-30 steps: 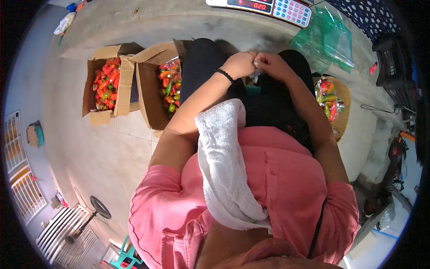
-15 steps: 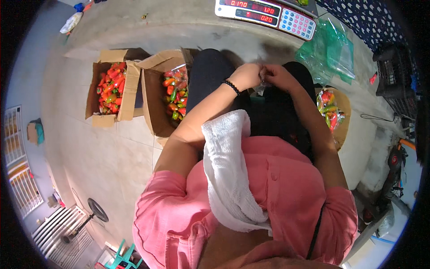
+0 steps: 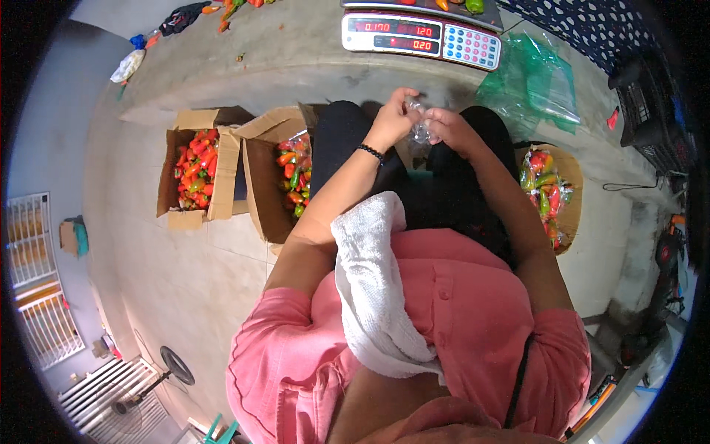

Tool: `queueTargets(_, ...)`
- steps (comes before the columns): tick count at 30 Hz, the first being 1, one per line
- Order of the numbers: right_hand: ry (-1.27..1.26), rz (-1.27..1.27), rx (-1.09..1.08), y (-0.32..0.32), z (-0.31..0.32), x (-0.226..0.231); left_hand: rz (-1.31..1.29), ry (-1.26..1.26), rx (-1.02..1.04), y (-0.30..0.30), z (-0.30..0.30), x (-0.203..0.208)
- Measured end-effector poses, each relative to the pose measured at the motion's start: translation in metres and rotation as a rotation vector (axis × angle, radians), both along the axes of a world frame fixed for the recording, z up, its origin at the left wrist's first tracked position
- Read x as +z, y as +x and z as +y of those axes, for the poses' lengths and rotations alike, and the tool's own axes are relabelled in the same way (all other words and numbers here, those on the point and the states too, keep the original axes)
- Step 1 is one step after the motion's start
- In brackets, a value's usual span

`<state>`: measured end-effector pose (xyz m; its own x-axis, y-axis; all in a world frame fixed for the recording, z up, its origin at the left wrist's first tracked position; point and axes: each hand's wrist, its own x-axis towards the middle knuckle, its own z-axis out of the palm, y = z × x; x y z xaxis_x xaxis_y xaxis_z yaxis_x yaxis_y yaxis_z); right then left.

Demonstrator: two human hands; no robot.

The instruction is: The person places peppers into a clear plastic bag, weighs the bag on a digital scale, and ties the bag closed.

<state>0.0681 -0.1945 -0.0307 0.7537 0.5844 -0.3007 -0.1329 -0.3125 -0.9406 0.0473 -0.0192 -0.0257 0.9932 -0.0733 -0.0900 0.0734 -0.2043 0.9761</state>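
A crumpled clear plastic bag [image 3: 418,135] hangs between my two hands, above my knees. My left hand [image 3: 396,118], with a black bead bracelet at the wrist, pinches the bag's upper left part. Across from it, the fingers of my right hand [image 3: 450,129] close on the bag's other side. I cannot see anything inside the bag. Just beyond my hands stands a digital scale [image 3: 421,37] with lit red figures and a keypad; a few peppers [image 3: 474,6] rest on its platform at the picture's top edge.
Two cardboard boxes of red and green peppers [image 3: 195,169] [image 3: 255,185] stand at my left. Bagged peppers [image 3: 546,194] fill another box at my right. Green plastic bags [image 3: 543,81] lie right of the scale, near a black crate [image 3: 642,111]. A pedestal fan [image 3: 176,365] stands lower left.
My hands have moved slightly left and apart, and the clear bag now shows between them. The view has shifted, so more of the scale's platform and its peppers appear.
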Motion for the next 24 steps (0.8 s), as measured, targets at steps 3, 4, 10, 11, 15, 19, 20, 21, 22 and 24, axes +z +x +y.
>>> queueTargets(3,0.045,0.009,-0.041,0.001,0.0,0.007,0.073,-0.001,0.029,0.0,-0.001,-0.004)
queueTargets(4,0.066,0.016,-0.085,0.001,-0.002,0.006,0.122,-0.106,-0.08,0.003,0.001,-0.002)
queueTargets(10,0.38,0.173,-0.356,0.006,-0.006,0.003,0.12,-0.141,-0.088,0.0,0.001,-0.003)
queueTargets(11,0.386,0.17,-0.36,0.006,-0.007,0.002,0.067,-0.152,-0.052,-0.001,0.001,-0.002)
queueTargets(15,0.282,0.177,-0.27,0.003,-0.007,-0.002,0.104,-0.286,0.027,0.001,0.003,0.003)
queueTargets(19,0.334,0.142,-0.136,0.005,-0.006,-0.009,0.097,-0.326,0.085,0.003,0.004,0.002)
queueTargets(20,0.338,0.141,-0.138,0.004,-0.005,-0.007,0.095,-0.296,0.1,0.002,0.004,0.004)
queueTargets(21,0.329,0.125,-0.186,0.002,-0.005,-0.005,0.094,-0.292,0.097,0.001,0.003,0.003)
queueTargets(22,0.319,0.107,-0.232,0.0,-0.004,0.0,0.067,-0.258,0.128,0.0,0.002,0.003)
queueTargets(24,0.311,0.107,-0.236,0.0,-0.003,0.004,0.039,-0.22,0.157,-0.001,0.002,0.002)
